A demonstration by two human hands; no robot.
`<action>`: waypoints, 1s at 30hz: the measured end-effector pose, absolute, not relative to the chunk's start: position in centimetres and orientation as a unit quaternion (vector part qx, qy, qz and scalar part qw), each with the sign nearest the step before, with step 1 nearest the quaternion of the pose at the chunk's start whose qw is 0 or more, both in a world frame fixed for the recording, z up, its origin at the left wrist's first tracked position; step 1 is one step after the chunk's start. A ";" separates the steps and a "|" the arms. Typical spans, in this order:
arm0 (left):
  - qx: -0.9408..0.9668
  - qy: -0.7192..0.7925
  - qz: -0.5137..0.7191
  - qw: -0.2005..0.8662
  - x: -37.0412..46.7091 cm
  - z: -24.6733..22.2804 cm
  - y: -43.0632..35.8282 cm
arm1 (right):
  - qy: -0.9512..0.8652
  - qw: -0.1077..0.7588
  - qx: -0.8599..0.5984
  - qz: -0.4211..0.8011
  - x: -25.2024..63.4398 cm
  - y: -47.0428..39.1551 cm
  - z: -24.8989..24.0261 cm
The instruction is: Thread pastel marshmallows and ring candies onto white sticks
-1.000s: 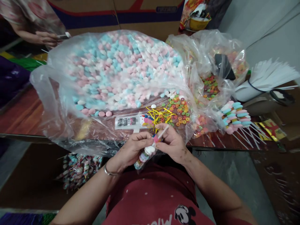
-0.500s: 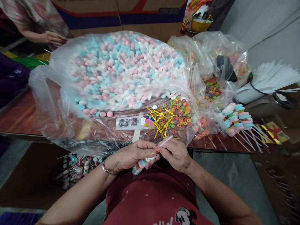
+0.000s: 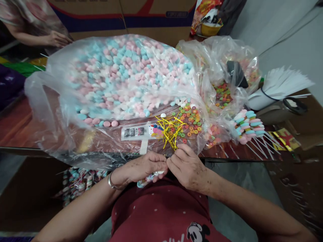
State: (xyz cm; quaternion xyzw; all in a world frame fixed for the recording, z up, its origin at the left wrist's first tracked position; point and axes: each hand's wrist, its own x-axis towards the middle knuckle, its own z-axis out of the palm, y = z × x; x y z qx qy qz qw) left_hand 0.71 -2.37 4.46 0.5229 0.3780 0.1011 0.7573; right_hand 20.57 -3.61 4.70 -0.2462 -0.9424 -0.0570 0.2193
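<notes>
head view, both hands (image 3: 165, 166) pinching pastel candy skewer (image 3: 146, 179), mostly hidden

Both hands meet at the body's midline, fingers curled.

The left hand (image 3: 143, 168) comes in from the lower left, forearm angled up and inward, a thin bangle at the wrist, its fingers folded over toward the right. The right hand (image 3: 188, 166) reaches in from the lower right, back of the hand facing up, fingertips bent and touching those of the left.
</notes>
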 end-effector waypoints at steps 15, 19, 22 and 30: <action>0.614 0.483 0.392 0.486 0.7 4.1 -3.6 | -0.853 0.202 -0.481 0.008 25.7 0.0 3.3; 0.421 0.490 0.412 0.643 1.4 4.3 -3.4 | -0.856 0.103 -0.496 -0.105 26.0 1.0 1.0; 0.341 0.486 0.417 0.689 2.1 4.3 -3.1 | -0.851 0.108 -0.497 -0.134 25.7 1.2 0.4; 0.274 0.430 0.412 0.755 4.4 4.3 -2.0 | -0.789 0.362 -0.479 0.129 22.8 0.1 2.9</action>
